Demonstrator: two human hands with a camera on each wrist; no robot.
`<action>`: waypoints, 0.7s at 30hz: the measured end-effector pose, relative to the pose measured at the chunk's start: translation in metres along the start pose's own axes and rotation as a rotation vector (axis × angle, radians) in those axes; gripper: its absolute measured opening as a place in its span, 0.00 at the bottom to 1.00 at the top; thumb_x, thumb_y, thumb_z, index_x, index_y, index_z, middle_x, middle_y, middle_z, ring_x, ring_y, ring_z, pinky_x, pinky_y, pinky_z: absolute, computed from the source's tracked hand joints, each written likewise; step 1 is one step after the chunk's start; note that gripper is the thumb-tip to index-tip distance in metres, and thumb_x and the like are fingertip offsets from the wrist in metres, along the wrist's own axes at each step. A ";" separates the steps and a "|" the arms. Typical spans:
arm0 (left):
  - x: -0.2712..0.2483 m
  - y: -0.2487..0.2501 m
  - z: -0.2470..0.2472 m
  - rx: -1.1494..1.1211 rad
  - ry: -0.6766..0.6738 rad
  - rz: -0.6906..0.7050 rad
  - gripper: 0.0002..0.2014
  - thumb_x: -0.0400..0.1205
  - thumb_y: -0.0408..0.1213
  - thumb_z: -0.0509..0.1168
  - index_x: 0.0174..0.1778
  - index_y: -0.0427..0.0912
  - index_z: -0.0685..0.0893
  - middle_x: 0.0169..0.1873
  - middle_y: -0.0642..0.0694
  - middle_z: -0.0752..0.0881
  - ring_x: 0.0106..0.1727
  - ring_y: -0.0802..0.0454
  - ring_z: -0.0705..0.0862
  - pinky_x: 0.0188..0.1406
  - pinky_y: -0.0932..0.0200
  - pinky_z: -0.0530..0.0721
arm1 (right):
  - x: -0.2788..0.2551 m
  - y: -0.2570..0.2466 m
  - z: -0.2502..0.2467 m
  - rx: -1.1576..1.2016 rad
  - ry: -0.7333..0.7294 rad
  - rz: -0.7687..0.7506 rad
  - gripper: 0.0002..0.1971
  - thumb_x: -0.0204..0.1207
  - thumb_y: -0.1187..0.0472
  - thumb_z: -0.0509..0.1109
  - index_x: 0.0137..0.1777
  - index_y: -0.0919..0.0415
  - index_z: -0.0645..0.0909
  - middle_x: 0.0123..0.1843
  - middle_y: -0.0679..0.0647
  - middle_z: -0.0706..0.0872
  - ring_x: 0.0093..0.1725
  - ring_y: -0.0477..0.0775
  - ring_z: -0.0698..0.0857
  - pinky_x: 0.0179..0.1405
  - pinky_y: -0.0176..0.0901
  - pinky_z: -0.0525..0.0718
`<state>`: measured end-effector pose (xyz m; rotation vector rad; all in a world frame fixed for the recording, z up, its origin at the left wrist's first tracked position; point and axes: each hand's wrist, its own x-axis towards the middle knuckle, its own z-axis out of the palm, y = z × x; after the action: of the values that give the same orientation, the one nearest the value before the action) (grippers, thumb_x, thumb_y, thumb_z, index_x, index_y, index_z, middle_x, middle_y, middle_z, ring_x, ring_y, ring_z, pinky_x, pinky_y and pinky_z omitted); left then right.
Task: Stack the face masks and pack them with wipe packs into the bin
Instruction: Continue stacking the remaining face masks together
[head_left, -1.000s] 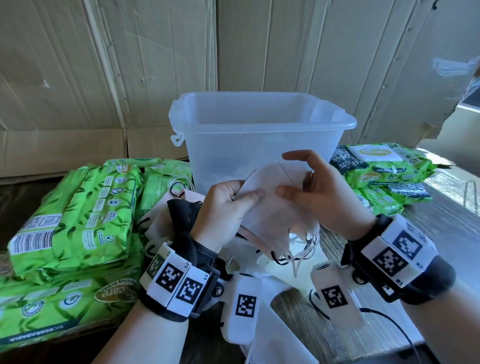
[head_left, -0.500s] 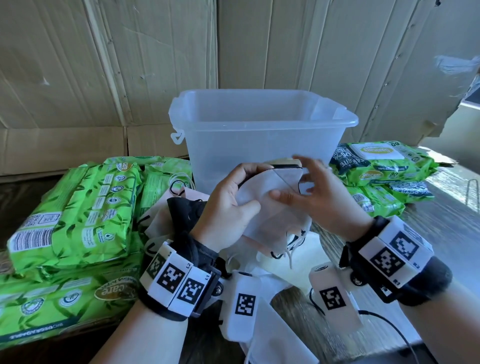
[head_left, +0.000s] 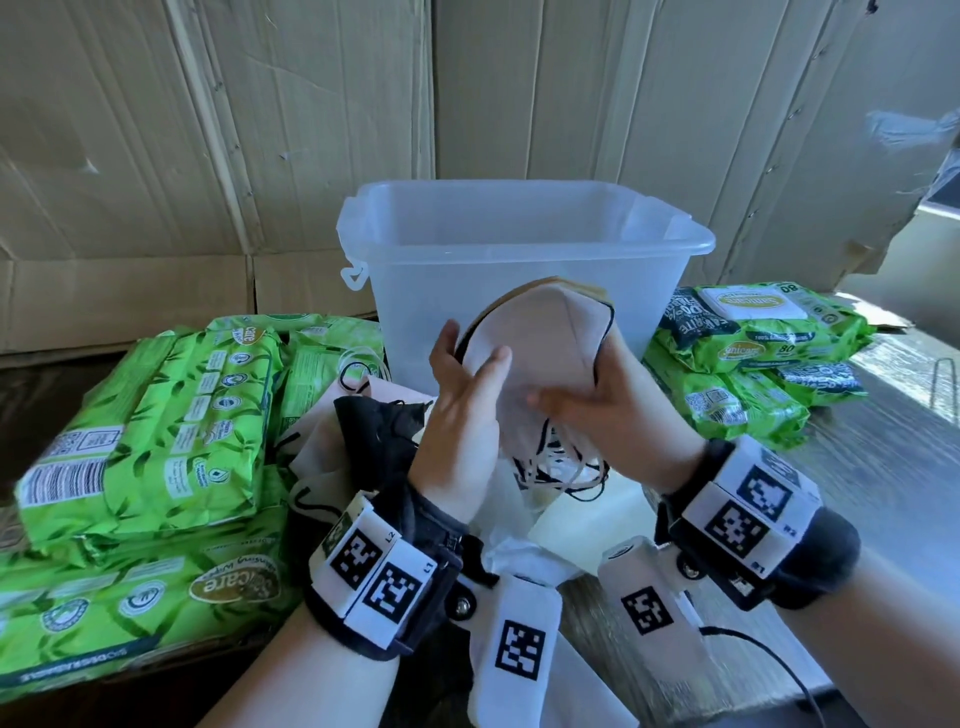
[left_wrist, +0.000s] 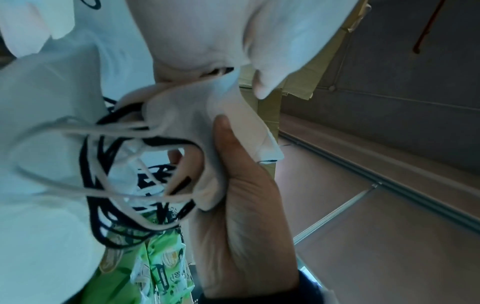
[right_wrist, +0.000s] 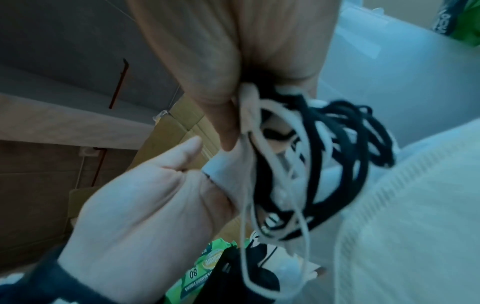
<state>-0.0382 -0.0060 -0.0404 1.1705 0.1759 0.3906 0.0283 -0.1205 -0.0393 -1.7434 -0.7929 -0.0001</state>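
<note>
While raised before the bin (head_left: 519, 249) | mask stack (head_left: 540, 338) between hands | left hand (head_left: 462, 415), right hand (head_left: 618, 410) gripping it

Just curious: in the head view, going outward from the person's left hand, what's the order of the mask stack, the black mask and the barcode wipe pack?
1. Mask stack, held in the left hand.
2. Black mask, just left.
3. Barcode wipe pack, far left.

Mask count (head_left: 540, 353) perhaps indeterminable.
</note>
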 end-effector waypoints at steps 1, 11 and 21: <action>0.001 -0.002 -0.003 0.097 0.016 0.049 0.41 0.72 0.51 0.67 0.80 0.50 0.55 0.74 0.40 0.72 0.72 0.44 0.75 0.73 0.42 0.72 | 0.001 -0.001 -0.001 0.051 -0.012 -0.014 0.33 0.62 0.59 0.73 0.68 0.49 0.66 0.58 0.49 0.83 0.59 0.48 0.83 0.60 0.53 0.82; 0.004 0.016 -0.025 0.336 -0.271 0.290 0.21 0.73 0.17 0.64 0.46 0.52 0.85 0.44 0.59 0.84 0.45 0.64 0.83 0.37 0.56 0.88 | 0.006 -0.020 -0.030 0.207 -0.070 0.157 0.33 0.55 0.66 0.79 0.60 0.49 0.74 0.42 0.61 0.89 0.39 0.58 0.87 0.38 0.55 0.87; 0.013 0.016 -0.031 0.330 -0.045 0.299 0.16 0.72 0.22 0.73 0.34 0.53 0.87 0.33 0.63 0.89 0.40 0.68 0.84 0.50 0.70 0.81 | 0.001 -0.010 -0.047 0.107 -0.062 0.229 0.29 0.54 0.77 0.77 0.55 0.54 0.80 0.30 0.52 0.86 0.29 0.49 0.82 0.37 0.40 0.82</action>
<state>-0.0395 0.0310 -0.0372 1.5362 0.0237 0.6139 0.0421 -0.1588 -0.0146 -1.7294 -0.6224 0.2471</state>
